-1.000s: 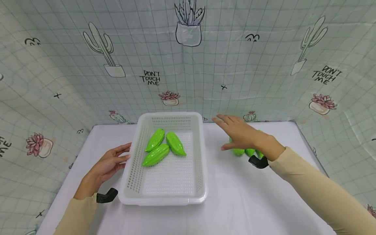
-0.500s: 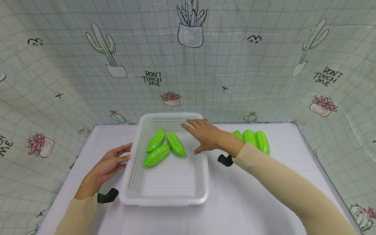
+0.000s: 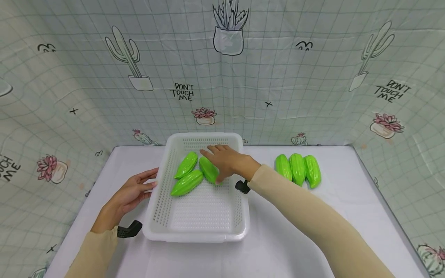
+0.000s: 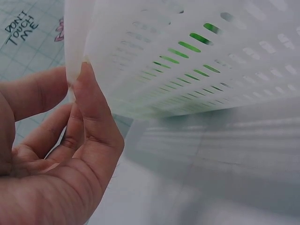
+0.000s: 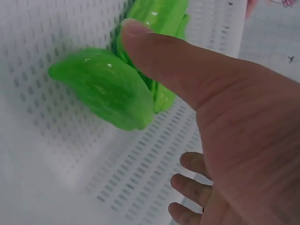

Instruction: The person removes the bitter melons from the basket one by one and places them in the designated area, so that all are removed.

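Note:
A white perforated plastic basket [image 3: 194, 237] holds three glossy bright green ridged vegetables that look like bitter melons. My left hand [image 3: 132, 195] grips the basket's left rim; the left wrist view has thumb and finger pinching the rim [image 4: 75, 51]. Over the basket, my right hand [image 3: 226, 160] hovers with fingers spread above the rightmost bitter melon [image 3: 208, 170], partly covering it. In the right wrist view that bitter melon [image 5: 108, 89] lies apart from the fingers, below the thumb [image 5: 159, 51]. The other two, a back one [image 3: 186, 165] and a front one [image 3: 187, 183], lie to its left.
Three more green bitter melons [image 3: 298, 170] lie side by side on the white tabletop [image 3: 278, 239], right of the basket. A printed cloth [image 3: 229, 96] hangs behind the table and at both sides.
My right hand has moved left from above the bitter melons on the table to above those in the basket. The left hand stays at the basket rim.

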Demonstrator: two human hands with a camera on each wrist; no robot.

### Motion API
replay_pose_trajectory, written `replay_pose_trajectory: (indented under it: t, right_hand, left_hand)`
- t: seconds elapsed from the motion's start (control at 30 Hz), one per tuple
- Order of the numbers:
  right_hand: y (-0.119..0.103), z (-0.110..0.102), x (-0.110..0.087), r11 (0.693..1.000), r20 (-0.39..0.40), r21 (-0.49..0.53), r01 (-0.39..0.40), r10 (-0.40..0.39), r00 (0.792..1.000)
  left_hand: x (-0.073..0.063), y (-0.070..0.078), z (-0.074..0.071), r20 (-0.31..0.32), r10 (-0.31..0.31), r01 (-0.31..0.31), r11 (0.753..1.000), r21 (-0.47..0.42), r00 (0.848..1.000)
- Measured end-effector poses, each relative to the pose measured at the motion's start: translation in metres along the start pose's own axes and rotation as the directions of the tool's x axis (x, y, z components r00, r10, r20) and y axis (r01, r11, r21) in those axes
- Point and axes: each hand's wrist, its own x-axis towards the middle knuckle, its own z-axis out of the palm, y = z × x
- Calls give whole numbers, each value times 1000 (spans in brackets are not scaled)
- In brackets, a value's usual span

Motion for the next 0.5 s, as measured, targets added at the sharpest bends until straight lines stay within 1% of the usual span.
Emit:
replay_pose_trajectory:
  t: [0.13,0.27,0.37,0.5]
  right_hand:
    - [-4,3,9,1000,31,-25,-16,16,999]
    - [-6,6,17,999,53,-46,-26,29,998]
    - [-7,9,23,998,74,-49,-41,44,996]
    - [-8,13,31,997,97,-49,-57,61,993]
  left_hand:
    - [1,0,0,1,0,0,1000,0,1000]
    - [1,0,-1,17,12,-12,1000,-22,1000]
    - [2,-2,-2,30,21,-19,999,-38,999]
    - [2,-2,-3,33,22,-21,999,-38,999]
